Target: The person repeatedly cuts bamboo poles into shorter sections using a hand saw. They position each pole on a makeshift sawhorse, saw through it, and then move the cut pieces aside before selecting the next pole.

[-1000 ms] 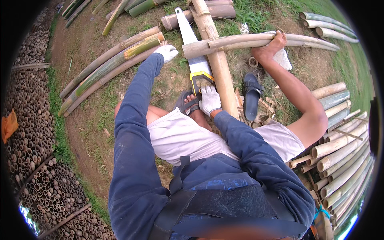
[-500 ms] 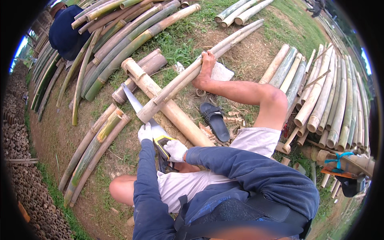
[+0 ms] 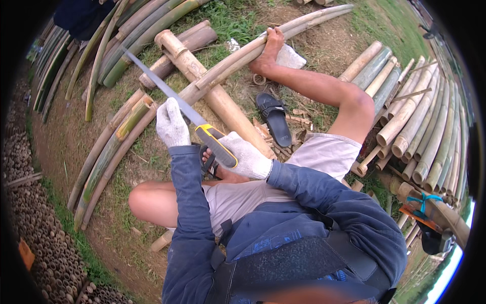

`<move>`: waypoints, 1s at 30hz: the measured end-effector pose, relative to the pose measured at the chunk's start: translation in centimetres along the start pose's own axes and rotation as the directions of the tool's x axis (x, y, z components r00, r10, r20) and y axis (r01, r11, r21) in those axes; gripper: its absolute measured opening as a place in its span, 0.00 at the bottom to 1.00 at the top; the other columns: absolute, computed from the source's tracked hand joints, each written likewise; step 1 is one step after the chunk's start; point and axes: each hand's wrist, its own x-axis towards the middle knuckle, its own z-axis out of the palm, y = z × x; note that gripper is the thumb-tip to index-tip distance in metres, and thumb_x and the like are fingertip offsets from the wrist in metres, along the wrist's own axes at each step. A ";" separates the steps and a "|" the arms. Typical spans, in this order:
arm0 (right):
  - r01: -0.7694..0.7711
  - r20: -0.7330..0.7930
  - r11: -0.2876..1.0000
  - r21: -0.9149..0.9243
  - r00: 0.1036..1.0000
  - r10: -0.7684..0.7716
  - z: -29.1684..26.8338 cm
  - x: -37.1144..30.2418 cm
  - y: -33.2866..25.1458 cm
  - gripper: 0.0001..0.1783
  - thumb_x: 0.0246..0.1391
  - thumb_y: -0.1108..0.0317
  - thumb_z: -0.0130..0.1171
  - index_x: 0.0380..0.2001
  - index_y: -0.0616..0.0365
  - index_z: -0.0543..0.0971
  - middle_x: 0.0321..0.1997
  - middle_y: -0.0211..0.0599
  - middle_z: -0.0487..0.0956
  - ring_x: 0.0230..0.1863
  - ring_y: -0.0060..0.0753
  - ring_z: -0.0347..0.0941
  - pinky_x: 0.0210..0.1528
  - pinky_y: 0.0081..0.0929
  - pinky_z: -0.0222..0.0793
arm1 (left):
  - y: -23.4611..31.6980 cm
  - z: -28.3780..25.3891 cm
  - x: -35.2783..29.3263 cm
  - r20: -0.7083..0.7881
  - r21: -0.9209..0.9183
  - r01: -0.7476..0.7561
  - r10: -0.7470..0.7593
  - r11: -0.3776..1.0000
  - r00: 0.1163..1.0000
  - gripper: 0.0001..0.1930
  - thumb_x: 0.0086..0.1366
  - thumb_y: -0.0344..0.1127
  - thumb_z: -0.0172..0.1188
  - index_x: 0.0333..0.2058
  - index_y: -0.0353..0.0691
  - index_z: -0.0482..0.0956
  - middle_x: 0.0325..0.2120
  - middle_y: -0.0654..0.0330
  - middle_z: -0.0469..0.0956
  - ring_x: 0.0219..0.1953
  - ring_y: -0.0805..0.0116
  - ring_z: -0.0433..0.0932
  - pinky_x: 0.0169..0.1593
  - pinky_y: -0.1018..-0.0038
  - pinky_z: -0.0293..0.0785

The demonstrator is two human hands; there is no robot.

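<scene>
In my gloved right hand [image 3: 245, 154] is the yellow-and-grey handle of a handsaw [image 3: 162, 87], its long blade slanting up and left. My gloved left hand [image 3: 172, 121] is closed at the near end of a long bamboo pole [image 3: 233, 63], beside the blade; blade and glove hide that end. The blade passes over the pole near this end. A thick bamboo log [image 3: 217, 101] lies crosswise under the pole, its far end on shorter bamboo pieces [image 3: 177, 50]. My bare right foot [image 3: 271, 50] presses on the pole farther along.
A black sandal [image 3: 273, 119] lies right of the log, near a pale stone block [image 3: 290, 57]. Cut bamboo lengths [image 3: 111, 157] lie at left, with a larger stack [image 3: 415, 121] at right. A person in dark clothing [image 3: 81, 20] is at the far left.
The saw has risen from behind the pole's near end to across its top, nearer to me. My left hand has moved up and left to the pole's end. The view has shifted slightly.
</scene>
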 end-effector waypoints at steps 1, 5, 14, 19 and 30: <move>0.020 -0.054 0.999 -0.040 0.998 -0.022 -0.3 -0.3 0.0 0.21 0.60 0.63 0.72 0.54 0.58 0.81 0.49 0.54 0.80 0.51 0.62 0.78 0.54 0.50 0.75 | -0.2 -0.1 0.8 0.026 -0.066 0.125 -0.123 0.990 0.992 0.23 0.85 0.51 0.56 0.51 0.35 0.87 0.28 0.64 0.80 0.29 0.79 0.80 0.34 0.75 0.79; -0.069 -0.203 0.997 -0.044 0.977 0.059 -1.7 -0.9 0.8 0.20 0.62 0.67 0.73 0.54 0.60 0.81 0.48 0.47 0.81 0.53 0.50 0.79 0.57 0.42 0.75 | -3.9 1.1 6.2 0.036 0.518 -0.021 0.002 0.855 0.999 0.23 0.78 0.54 0.60 0.56 0.42 0.88 0.55 0.46 0.87 0.60 0.46 0.85 0.64 0.56 0.79; -0.093 -0.232 0.996 0.003 0.968 0.091 -1.0 -1.0 3.0 0.18 0.61 0.67 0.74 0.51 0.60 0.82 0.47 0.49 0.82 0.50 0.56 0.78 0.56 0.46 0.74 | -7.5 4.1 11.1 0.391 0.870 -0.244 -0.299 0.429 0.870 0.24 0.82 0.51 0.45 0.58 0.49 0.87 0.56 0.51 0.87 0.59 0.46 0.85 0.63 0.49 0.80; -0.185 -0.265 0.973 -0.137 0.954 0.144 0.0 -1.4 3.5 0.17 0.62 0.71 0.71 0.53 0.58 0.83 0.50 0.47 0.82 0.55 0.52 0.80 0.63 0.45 0.74 | -7.3 3.4 11.1 0.621 0.763 -0.551 -0.143 0.338 0.771 0.23 0.82 0.55 0.44 0.57 0.52 0.85 0.56 0.51 0.88 0.57 0.43 0.87 0.60 0.47 0.82; -0.185 -0.449 0.983 -0.006 0.879 0.163 -1.2 -2.9 -0.1 0.29 0.59 0.79 0.70 0.63 0.62 0.75 0.60 0.49 0.81 0.61 0.45 0.82 0.64 0.36 0.76 | -9.0 3.8 12.0 0.482 0.817 -0.339 -0.231 0.466 0.845 0.37 0.73 0.77 0.50 0.49 0.49 0.92 0.45 0.43 0.90 0.52 0.40 0.88 0.60 0.49 0.80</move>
